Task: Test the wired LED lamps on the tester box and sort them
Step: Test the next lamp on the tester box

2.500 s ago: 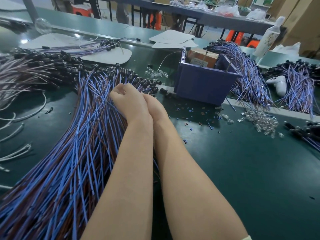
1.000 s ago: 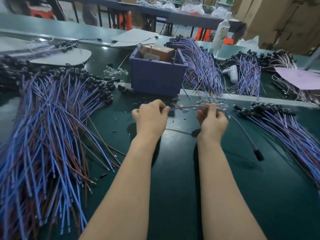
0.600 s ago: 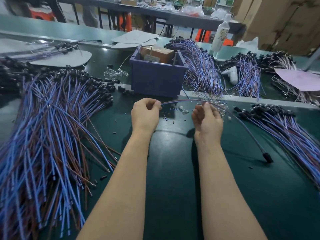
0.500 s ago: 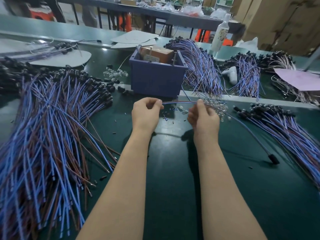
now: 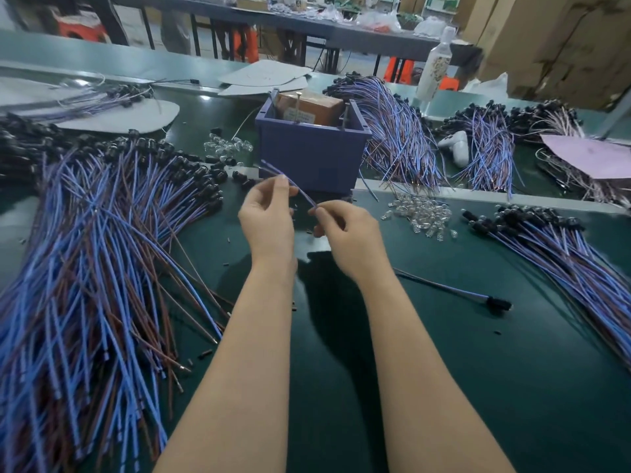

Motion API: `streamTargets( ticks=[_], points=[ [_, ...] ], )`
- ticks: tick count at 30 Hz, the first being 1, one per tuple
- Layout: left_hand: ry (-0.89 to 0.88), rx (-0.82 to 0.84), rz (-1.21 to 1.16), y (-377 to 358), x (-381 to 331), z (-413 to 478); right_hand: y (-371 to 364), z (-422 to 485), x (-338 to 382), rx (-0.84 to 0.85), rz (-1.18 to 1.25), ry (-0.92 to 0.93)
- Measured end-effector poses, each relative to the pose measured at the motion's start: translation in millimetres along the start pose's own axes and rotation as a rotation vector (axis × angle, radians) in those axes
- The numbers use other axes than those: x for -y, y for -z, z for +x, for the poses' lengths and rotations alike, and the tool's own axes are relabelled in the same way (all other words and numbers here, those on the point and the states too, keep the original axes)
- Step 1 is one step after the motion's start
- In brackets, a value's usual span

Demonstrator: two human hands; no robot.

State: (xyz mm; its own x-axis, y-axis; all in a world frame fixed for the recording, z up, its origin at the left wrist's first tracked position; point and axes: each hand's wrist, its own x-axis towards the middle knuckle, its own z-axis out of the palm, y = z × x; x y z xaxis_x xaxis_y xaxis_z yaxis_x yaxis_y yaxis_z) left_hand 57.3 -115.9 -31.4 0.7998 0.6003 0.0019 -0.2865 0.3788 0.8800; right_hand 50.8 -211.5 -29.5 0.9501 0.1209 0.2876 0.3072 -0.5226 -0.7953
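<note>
Head view showed us holding one lamp [image 5: 302, 194] by its thin wire. Our left hand [image 5: 268, 220] pinched the wire near its loose ends with thumb and first finger, and the other fingers were loosely curled. Our right hand [image 5: 348, 233] pinched it a bit lower, fingers curled in. The loose ends poked up just in front of the box [image 5: 310, 158]. The rest of the wire went down under our right wrist, and its black end [image 5: 496, 303] lay on the mat [image 5: 444, 387] to the right.

We thought a few things could go wrong. The wire was thin, so it could slip from our fingers. The ends were bendy, so they could miss the pins [image 5: 298, 104] on top of the box, and a good lamp would look dead. The long tail could drag and snag the right pile [image 5: 563, 250] or knock the bulbs [image 5: 420, 213].

The box wall stood right behind our hands. The left pile [image 5: 102, 250] lay close by our left arm. Bare mat was open between the piles and toward us, so that looked like the best room to move
</note>
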Motion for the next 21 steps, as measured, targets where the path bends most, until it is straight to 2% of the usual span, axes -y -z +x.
streamTargets(
  ticks=[2,6,9,13,17,21],
  points=[
    [0.062,0.076,0.022,-1.6,3.5,-3.3,-6.2,-0.3,-3.2,0.035,0.073,-0.027],
    [0.045,0.137,0.109,-3.1,7.4,-5.4,-9.8,0.6,-10.0,0.060,0.125,-0.074],
    [-0.079,0.163,0.311,-3.8,11.8,-5.4,-9.6,2.5,-15.2,-0.101,0.212,-0.131],
    [-0.209,0.345,0.594,-5.3,15.7,-9.9,-2.6,4.5,-16.2,-0.306,0.429,-0.155],
    [-0.271,0.512,0.768,-6.4,15.7,-15.1,5.4,6.8,-19.4,-0.371,0.477,-0.092],
    [-0.226,0.615,0.809,-6.7,13.2,-17.6,11.1,8.7,-24.5,-0.377,0.456,-0.090]
  ],
)
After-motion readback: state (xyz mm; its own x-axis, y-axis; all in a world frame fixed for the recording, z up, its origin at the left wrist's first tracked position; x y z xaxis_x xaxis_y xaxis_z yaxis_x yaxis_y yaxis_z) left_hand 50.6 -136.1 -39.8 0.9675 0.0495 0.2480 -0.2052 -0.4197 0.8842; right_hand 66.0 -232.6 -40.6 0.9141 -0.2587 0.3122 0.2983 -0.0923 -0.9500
